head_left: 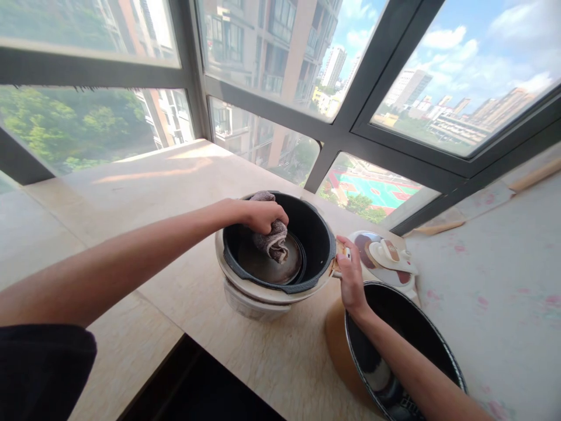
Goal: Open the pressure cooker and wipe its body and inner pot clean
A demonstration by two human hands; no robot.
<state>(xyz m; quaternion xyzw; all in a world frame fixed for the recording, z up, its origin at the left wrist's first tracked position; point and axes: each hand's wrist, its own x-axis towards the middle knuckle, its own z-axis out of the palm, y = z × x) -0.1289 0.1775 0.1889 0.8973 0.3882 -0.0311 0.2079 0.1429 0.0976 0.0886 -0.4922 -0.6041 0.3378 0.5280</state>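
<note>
My left hand [264,217] is closed around a bunched grey-brown cloth [277,244], reaching inside an electric cooker body [313,279]. The cooker has a pale outer shell and a black inner wall, with a round plate [287,270] at its bottom. Part of the cloth hangs below my fist near that plate; whether they touch I cannot tell. On the cooker's right side, my right hand [352,278] grips the side handle [342,250]. Below my right forearm stands a pot [346,356], golden outside and dark inside, partly hidden by the arm.
A cooker lid [390,257] with a white knob lies behind the pot, by the wall with floral paper [495,292]. The marble-patterned ledge [175,193] runs up to the framed windows [263,99]. A dark opening [197,386] cuts into the ledge's front edge.
</note>
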